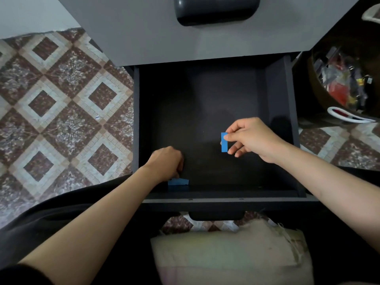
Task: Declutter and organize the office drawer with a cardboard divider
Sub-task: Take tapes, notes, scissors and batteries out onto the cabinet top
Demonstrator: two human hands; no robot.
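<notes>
The dark drawer stands pulled out below the grey desk top, its floor bare apart from blue pieces. My right hand pinches a small blue strip between thumb and fingers, holding it upright over the drawer's right half. My left hand reaches down into the near left corner with curled fingers, right above a second blue piece that lies against the front wall. Whether that hand grips the piece is hidden by the hand itself. No cardboard divider is in sight.
A round dark container full of mixed small items sits on the floor to the right. A black object rests on the desk top. A beige cushion lies below the drawer front. Patterned floor tiles spread to the left.
</notes>
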